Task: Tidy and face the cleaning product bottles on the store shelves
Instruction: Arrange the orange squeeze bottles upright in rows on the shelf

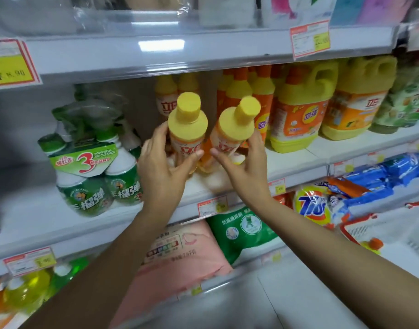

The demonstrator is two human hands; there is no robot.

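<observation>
Starting big: middle shelf (298,162), white, carrying the whole dish-soap section. Over on the right, two fat yellow jugs (298,110) with handles, upright near the front edge, labels out. On the left, a shrink-wrapped green spray bundle (97,167), parked close to the lip. Between those, a back row of slim orange bottles (165,98) with yellow caps, well behind the front edge.

Then the actual job: two more of those slim ones up front, side by side, nearly touching low down. Left bottle (187,129) roughly upright, right bottle (234,131) tipped rightward at the cap. Bases hidden behind the hands, so no telling: flat on the shelf or just off it.

Left hand (161,167) wrapped around the left bottle, fingers (159,131) curled round the far side, thumb across the red label. Right hand (246,172) doing the same on the right bottle, thumb in front, fingers (254,141) clamped round the outer side. Both grips closed on plastic, nothing loose.

Reads as mid-facing, honestly: bringing a pair into the gap at the front of the row. Next up, probably: straighten the tilted one, set both down square near the lip, twist for red logos straight out, then let go. Worth keeping them snug together too, since skinny bottles like these look easy to knock over.
</observation>
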